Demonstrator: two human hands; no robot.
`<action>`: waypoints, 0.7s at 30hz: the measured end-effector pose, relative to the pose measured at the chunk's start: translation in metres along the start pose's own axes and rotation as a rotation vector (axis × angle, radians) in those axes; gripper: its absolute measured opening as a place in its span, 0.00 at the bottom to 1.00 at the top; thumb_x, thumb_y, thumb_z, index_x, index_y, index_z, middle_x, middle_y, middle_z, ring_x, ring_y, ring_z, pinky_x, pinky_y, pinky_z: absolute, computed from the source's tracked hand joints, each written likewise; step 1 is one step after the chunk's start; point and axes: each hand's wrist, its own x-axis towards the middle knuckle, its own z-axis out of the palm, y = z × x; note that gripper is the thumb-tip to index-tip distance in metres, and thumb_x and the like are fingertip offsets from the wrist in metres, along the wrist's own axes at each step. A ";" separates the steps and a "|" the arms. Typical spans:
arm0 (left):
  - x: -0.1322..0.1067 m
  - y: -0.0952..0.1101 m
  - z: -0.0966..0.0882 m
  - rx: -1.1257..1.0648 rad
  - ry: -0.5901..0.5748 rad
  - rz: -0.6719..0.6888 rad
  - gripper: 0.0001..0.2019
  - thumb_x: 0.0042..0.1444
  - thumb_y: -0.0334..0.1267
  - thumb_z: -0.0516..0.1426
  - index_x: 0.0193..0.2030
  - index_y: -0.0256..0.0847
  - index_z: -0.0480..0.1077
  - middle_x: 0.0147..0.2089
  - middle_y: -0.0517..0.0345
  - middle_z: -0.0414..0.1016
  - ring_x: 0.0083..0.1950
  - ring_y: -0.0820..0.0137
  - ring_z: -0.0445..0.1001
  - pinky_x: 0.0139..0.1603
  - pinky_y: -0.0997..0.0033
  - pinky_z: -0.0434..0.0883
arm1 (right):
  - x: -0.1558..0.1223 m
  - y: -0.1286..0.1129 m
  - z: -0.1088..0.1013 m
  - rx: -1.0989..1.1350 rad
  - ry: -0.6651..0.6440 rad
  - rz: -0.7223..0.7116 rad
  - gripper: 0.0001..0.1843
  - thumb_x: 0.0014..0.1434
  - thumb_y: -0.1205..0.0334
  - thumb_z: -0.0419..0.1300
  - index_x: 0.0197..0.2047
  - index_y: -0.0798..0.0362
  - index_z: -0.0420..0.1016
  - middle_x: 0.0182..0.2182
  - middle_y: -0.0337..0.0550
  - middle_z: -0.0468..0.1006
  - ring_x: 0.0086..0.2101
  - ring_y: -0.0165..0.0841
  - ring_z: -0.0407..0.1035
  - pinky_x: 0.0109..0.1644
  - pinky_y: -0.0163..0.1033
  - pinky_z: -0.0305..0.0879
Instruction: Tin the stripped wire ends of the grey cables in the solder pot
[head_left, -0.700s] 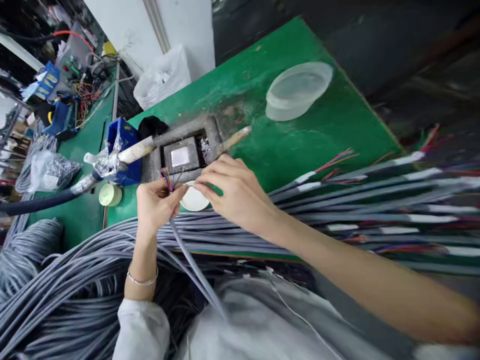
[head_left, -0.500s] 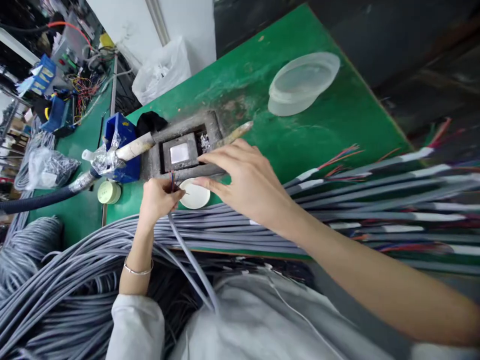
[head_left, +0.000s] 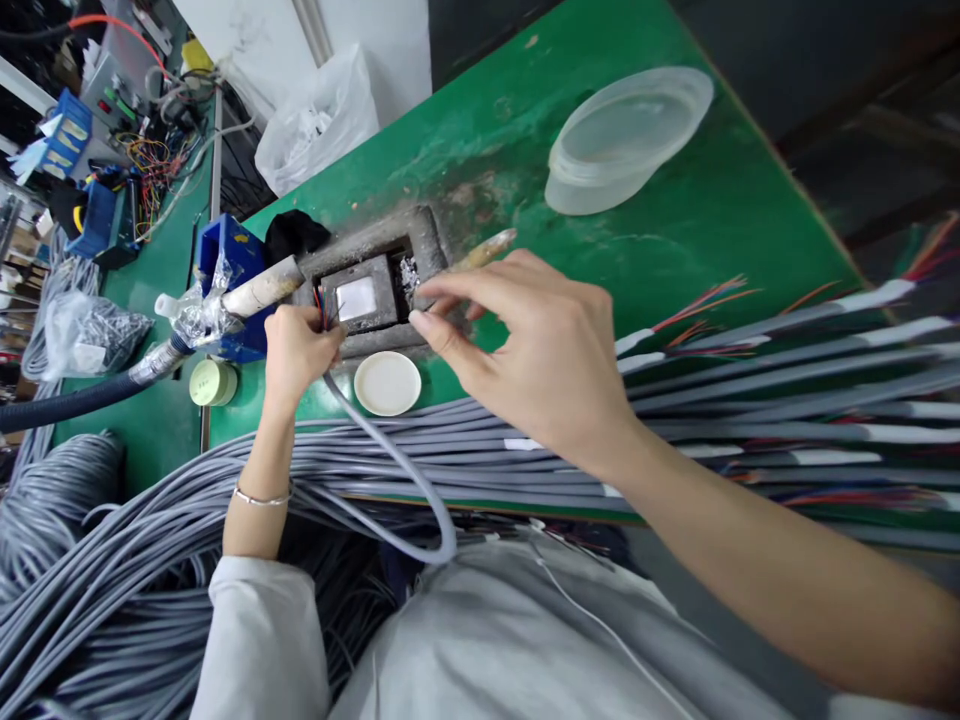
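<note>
My left hand [head_left: 298,350] is closed round the end of a grey cable [head_left: 382,440], whose thin coloured wires [head_left: 319,303] stick out above the fingers. It is at the near left edge of a solder pot [head_left: 381,335] with a bright, silvery square of metal [head_left: 355,299] in it. The cable loops down toward my body. My right hand [head_left: 544,345] hovers at the pot's right side, thumb and forefinger a little apart, other fingers curled; nothing plainly shows between them. Behind these fingers lies a stick with a worn, tan end [head_left: 491,248].
A round white lid [head_left: 388,384] and a small pale tub [head_left: 213,383] lie near the pot. A fume hose [head_left: 262,288] leans by a blue bin [head_left: 236,250]. Grey cables [head_left: 480,460] run along the front edge. A clear plastic container [head_left: 626,140] stands at the back right.
My left hand has moved forward and left with the cable end, up to the pot's edge. My right hand has shifted slightly right, its thumb and forefinger now closer together.
</note>
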 end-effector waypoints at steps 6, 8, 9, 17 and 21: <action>0.034 0.004 0.011 0.125 0.008 0.054 0.10 0.41 0.26 0.56 0.13 0.37 0.63 0.12 0.61 0.61 0.19 0.73 0.63 0.28 0.73 0.65 | 0.000 0.001 0.000 -0.019 0.029 0.011 0.05 0.57 0.64 0.57 0.35 0.51 0.74 0.26 0.40 0.77 0.32 0.36 0.69 0.37 0.42 0.65; 0.041 0.005 0.016 0.165 0.004 0.046 0.10 0.41 0.25 0.55 0.14 0.36 0.64 0.13 0.60 0.61 0.21 0.72 0.64 0.30 0.71 0.66 | 0.001 0.001 0.000 -0.031 0.043 -0.002 0.05 0.57 0.63 0.57 0.35 0.53 0.74 0.26 0.41 0.76 0.31 0.36 0.69 0.37 0.42 0.66; 0.044 0.005 0.018 0.179 0.000 0.039 0.09 0.41 0.25 0.55 0.14 0.36 0.65 0.13 0.59 0.61 0.22 0.71 0.64 0.32 0.70 0.66 | 0.001 0.001 0.000 -0.035 0.049 -0.008 0.05 0.57 0.64 0.57 0.34 0.53 0.74 0.26 0.41 0.76 0.31 0.36 0.68 0.36 0.42 0.66; 0.054 0.002 0.028 0.251 -0.034 0.047 0.06 0.41 0.26 0.55 0.17 0.36 0.67 0.15 0.59 0.62 0.24 0.70 0.65 0.35 0.70 0.67 | 0.001 0.001 -0.003 -0.008 0.021 0.032 0.05 0.56 0.62 0.59 0.36 0.52 0.73 0.27 0.41 0.76 0.33 0.37 0.69 0.38 0.44 0.67; 0.056 0.001 0.031 0.257 -0.065 0.033 0.05 0.42 0.28 0.54 0.18 0.36 0.68 0.16 0.59 0.64 0.25 0.70 0.66 0.34 0.71 0.68 | 0.001 0.002 -0.003 0.007 0.023 0.041 0.06 0.56 0.60 0.58 0.37 0.51 0.73 0.27 0.40 0.76 0.33 0.37 0.69 0.38 0.45 0.67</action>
